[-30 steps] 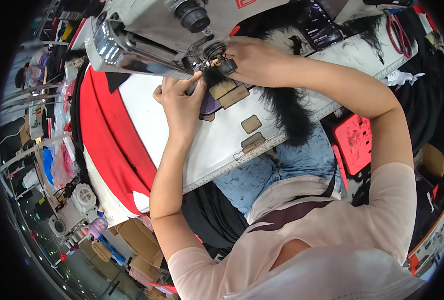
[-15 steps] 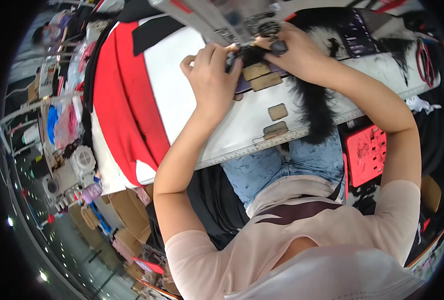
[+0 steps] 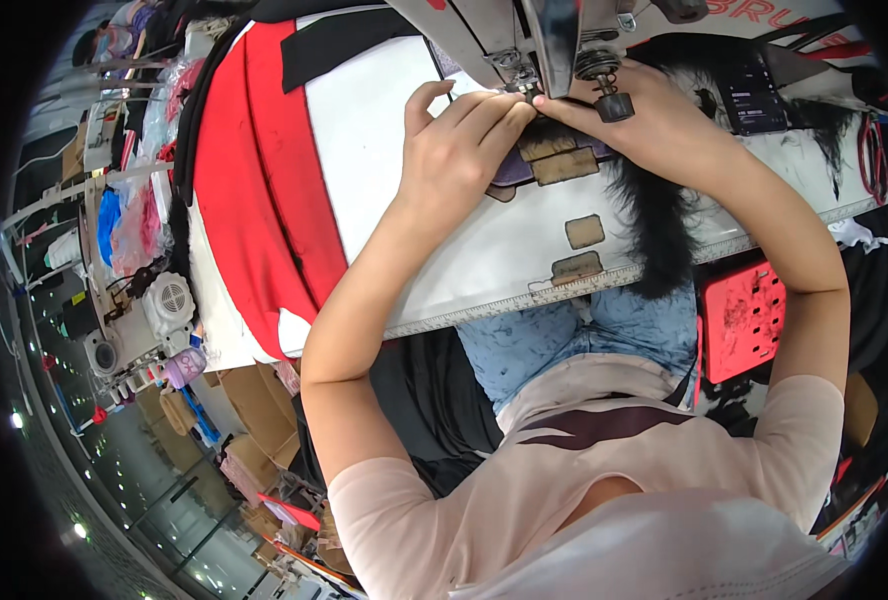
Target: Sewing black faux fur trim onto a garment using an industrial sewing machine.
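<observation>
Left hand shifted nearer right hand, cannot tell either grip's state, white table bearing red cloth, cardboard box

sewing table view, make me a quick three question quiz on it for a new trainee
1. Multiple choice: which colour is the long cloth on the left part of the white table? A blue, B red, C green
2. True or false: the black furry strip lies on top of that cloth.
3. Fill in: the fingertips of the left hand and the right hand are close together under the head of a ____.

Key: 1. B. 2. False; the black furry strip is at the right, reaching the table's front edge. 3. Sewing machine.
</observation>
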The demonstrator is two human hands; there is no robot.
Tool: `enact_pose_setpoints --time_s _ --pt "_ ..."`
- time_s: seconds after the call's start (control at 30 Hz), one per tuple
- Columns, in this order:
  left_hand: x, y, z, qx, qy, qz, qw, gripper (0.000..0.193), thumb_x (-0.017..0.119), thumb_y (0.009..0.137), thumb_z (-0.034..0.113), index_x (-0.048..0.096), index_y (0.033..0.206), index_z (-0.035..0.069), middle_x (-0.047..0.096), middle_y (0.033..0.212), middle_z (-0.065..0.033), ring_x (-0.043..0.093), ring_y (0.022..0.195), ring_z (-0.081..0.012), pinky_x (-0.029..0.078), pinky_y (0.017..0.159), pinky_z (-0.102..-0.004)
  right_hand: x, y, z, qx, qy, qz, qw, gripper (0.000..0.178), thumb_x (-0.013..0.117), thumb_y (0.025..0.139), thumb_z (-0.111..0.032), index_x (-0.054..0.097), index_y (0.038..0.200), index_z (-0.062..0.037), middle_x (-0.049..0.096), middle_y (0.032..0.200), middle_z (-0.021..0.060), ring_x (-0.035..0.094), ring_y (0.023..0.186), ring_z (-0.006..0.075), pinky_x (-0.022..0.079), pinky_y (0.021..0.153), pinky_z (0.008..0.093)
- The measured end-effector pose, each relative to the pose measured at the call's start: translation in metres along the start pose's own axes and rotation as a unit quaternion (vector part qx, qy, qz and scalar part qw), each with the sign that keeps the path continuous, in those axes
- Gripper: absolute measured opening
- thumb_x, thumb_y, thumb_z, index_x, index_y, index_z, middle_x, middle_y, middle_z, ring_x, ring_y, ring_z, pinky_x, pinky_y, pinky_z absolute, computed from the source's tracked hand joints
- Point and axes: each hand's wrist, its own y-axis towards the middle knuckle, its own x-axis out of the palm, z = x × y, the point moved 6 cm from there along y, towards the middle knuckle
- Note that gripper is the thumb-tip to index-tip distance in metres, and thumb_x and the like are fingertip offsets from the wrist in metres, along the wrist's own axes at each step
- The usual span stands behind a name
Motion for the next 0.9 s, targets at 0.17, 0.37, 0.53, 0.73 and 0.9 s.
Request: enact_pose_setpoints --time_s 0.17,0.37,0.53,0.73,0.9 --pt "0.003 0.001 -0.001 -0.087 -0.081 -0.035 0.992 0.03 0.072 0.074 0.012 0.065 0.102 0.009 0.065 0.104 0.0003 0.063 0.096 -0.0153 0.03 0.101 -0.0407 0.008 -0.005 0.008 0.021 0.057 0.014 0.998 0.049 0.06 0.078 -0.007 0.061 0.126 -0.0175 0.06 0.097 0.0027 0.06 0.087 0.0259 0.049 0.078 0.035" --pt "0.008 -0.003 -0.001 -0.054 -0.088 -0.03 0.994 0.035 0.075 0.07 0.008 0.067 0.104 0.006 0.064 0.106 -0.0025 0.063 0.096 -0.0178 0.035 0.103 -0.0441 0.01 -0.003 0.005 0.031 -0.002 -0.047 0.998 0.045 0.06 0.078 -0.008 0.063 0.122 -0.0161 0.064 0.104 0.0028 0.062 0.092 0.0262 0.05 0.079 0.0345" --pt "0.011 0.002 -0.007 -0.035 -0.114 -0.03 0.992 0.035 0.075 0.069 0.006 0.067 0.103 0.003 0.065 0.102 -0.0043 0.064 0.093 -0.0184 0.04 0.103 -0.0441 0.016 -0.007 0.006 -0.013 -0.025 0.041 0.999 0.018 0.06 0.073 -0.012 0.063 0.089 -0.004 0.061 0.096 0.0083 0.061 0.097 0.0241 0.053 0.081 0.0345" --pt "0.01 0.001 -0.013 -0.023 -0.089 -0.013 0.996 0.035 0.075 0.068 0.006 0.068 0.103 0.004 0.066 0.096 -0.0029 0.063 0.089 -0.0176 0.037 0.104 -0.0465 0.022 -0.004 0.011 0.049 0.008 0.075 0.996 0.019 0.061 0.074 -0.013 0.066 0.091 -0.0062 0.063 0.1 0.0063 0.06 0.101 0.0226 0.052 0.087 0.0337" --pt "0.009 0.003 -0.012 -0.028 -0.066 -0.005 0.997 0.032 0.077 0.071 0.013 0.069 0.102 0.011 0.065 0.095 0.002 0.061 0.091 -0.0143 0.03 0.102 -0.0453 0.017 -0.004 0.016 0.048 0.019 0.005 0.999 0.028 0.059 0.09 -0.019 0.065 0.118 -0.0159 0.063 0.095 0.0088 0.06 0.092 0.0282 0.047 0.081 0.0366"
